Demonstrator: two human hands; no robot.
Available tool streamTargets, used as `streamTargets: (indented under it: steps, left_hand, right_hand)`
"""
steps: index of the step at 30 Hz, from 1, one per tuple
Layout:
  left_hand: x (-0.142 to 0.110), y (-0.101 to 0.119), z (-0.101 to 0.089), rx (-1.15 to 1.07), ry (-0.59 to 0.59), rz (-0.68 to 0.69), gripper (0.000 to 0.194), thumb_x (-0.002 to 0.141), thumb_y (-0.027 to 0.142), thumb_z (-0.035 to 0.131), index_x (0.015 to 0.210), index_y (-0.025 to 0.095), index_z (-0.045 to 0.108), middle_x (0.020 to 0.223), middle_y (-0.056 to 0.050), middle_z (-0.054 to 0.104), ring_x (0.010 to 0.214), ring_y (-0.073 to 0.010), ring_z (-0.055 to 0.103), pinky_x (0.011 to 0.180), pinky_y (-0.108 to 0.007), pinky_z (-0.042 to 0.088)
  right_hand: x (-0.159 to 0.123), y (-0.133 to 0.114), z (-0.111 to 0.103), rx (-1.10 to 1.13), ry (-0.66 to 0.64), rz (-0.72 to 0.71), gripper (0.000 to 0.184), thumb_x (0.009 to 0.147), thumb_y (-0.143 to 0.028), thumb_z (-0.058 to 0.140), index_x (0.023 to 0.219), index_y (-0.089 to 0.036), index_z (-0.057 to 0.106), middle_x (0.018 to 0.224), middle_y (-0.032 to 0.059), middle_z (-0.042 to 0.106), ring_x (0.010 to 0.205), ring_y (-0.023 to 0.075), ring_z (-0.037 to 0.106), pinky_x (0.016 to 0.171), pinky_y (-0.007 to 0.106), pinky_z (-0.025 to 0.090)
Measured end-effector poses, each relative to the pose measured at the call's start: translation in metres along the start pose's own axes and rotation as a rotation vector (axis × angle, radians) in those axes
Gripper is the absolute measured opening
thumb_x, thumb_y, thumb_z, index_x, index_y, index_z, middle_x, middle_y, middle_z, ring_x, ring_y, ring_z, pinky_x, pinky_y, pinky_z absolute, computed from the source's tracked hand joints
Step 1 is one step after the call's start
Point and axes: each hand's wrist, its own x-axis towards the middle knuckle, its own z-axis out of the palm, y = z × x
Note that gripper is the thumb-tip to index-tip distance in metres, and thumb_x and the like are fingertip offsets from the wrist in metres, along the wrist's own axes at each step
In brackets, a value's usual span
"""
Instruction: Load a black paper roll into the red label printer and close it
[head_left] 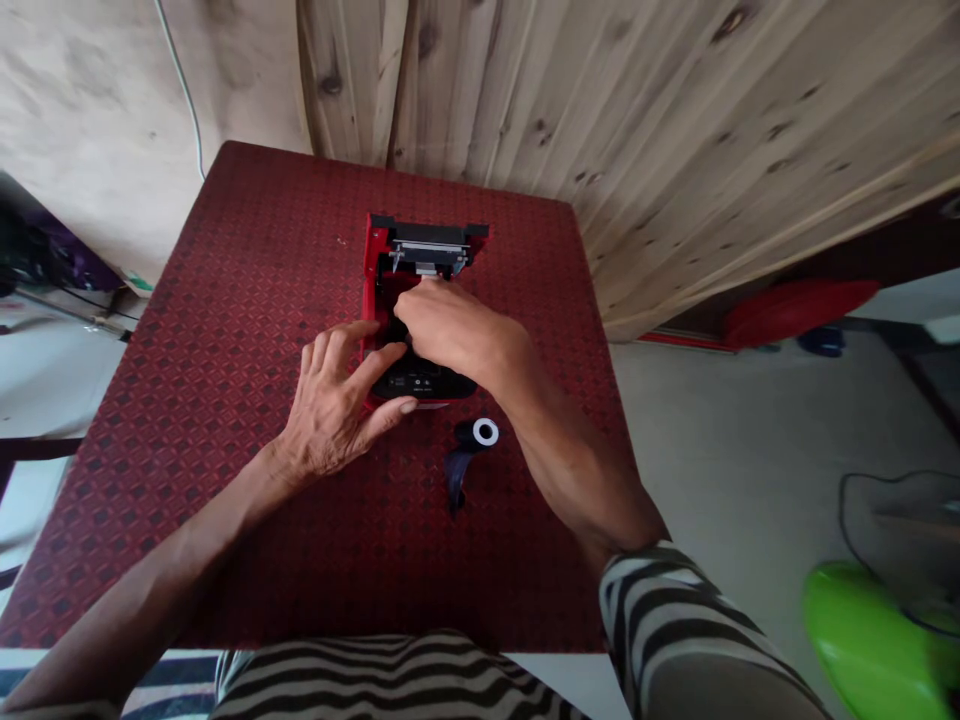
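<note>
A red and black printer-like machine (426,388) stands on the table with its hinged top raised at the back. Inside its cavity is my right hand (442,315), fingers curled down and their tips hidden. Whether they hold anything cannot be seen. My left hand (334,400) lies spread along the machine's left and front edge, its fingertips touching the casing and the thumb stretched out at the front. Just in front of the machine is a small dark roll (474,433) with a white end ring, a loose dark strip trailing from it towards me.
The table (240,300) has a dark red patterned cover. A plank wall (480,90) rises behind it. A pale cable (180,80) hangs at the back left. To the right, on the floor side, are a bright green object (870,640) and a red one (795,310).
</note>
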Motion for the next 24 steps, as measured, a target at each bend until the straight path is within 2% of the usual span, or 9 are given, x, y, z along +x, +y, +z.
streamTargets:
  steps: [3,9,12,17,21,24]
  left_hand:
    - [0.01,0.0,-0.005,0.021,-0.033,0.04,0.057,0.104,0.066,0.051,0.133,0.02,0.069,0.142,-0.02,0.059,0.125,-0.0365,0.057,0.098,-0.054,0.049]
    - [0.013,0.0,-0.008,0.035,-0.02,0.064,0.051,0.104,0.06,0.056,0.131,0.019,0.07,0.14,-0.02,0.061,0.123,-0.0361,0.058,0.097,-0.053,0.048]
    - [0.011,0.0,-0.006,0.035,-0.023,0.055,0.049,0.104,0.058,0.059,0.132,0.019,0.069,0.14,-0.02,0.061,0.124,-0.0362,0.057,0.098,-0.053,0.048]
    - [0.008,-0.002,-0.004,0.008,-0.023,0.052,0.048,0.104,0.055,0.057,0.137,0.022,0.066,0.141,-0.018,0.061,0.123,-0.0342,0.057,0.099,-0.052,0.048]
    - [0.009,-0.003,-0.011,-0.081,-0.056,0.029,0.043,0.108,0.051,0.052,0.136,0.023,0.067,0.139,-0.014,0.062,0.122,-0.0316,0.06,0.101,-0.052,0.049]
    - [0.026,-0.007,-0.024,-0.203,-0.024,0.012,0.038,0.109,0.046,0.051,0.137,0.025,0.066,0.133,-0.011,0.065,0.122,-0.0275,0.063,0.107,-0.049,0.05]
  right_hand:
    - [0.001,-0.001,0.0,-0.054,-0.039,0.05,0.036,0.102,-0.004,0.047,0.117,-0.006,0.079,0.117,0.0242,0.078,0.112,0.032,0.073,0.089,0.039,0.053]
    - [-0.005,0.006,0.007,-0.055,0.041,0.016,0.033,0.103,-0.005,0.047,0.112,-0.007,0.079,0.112,0.0203,0.078,0.113,0.0291,0.07,0.094,0.038,0.051]
    - [-0.025,0.013,0.01,0.01,0.171,-0.077,0.031,0.103,-0.003,0.049,0.113,-0.01,0.078,0.113,0.0148,0.078,0.109,0.0247,0.07,0.1,0.038,0.05]
    - [-0.063,0.017,0.024,0.211,0.354,-0.205,0.015,0.103,-0.022,0.069,0.11,-0.013,0.079,0.107,0.0099,0.079,0.101,0.0238,0.068,0.102,0.04,0.051]
    - [-0.068,0.018,0.045,0.292,0.478,-0.211,0.012,0.103,-0.019,0.069,0.105,-0.014,0.08,0.102,0.0086,0.078,0.097,0.0222,0.068,0.097,0.038,0.052]
    - [-0.064,0.019,0.057,0.299,0.583,-0.203,0.015,0.104,-0.017,0.065,0.099,-0.016,0.079,0.098,0.0077,0.078,0.093,0.0218,0.066,0.091,0.036,0.054]
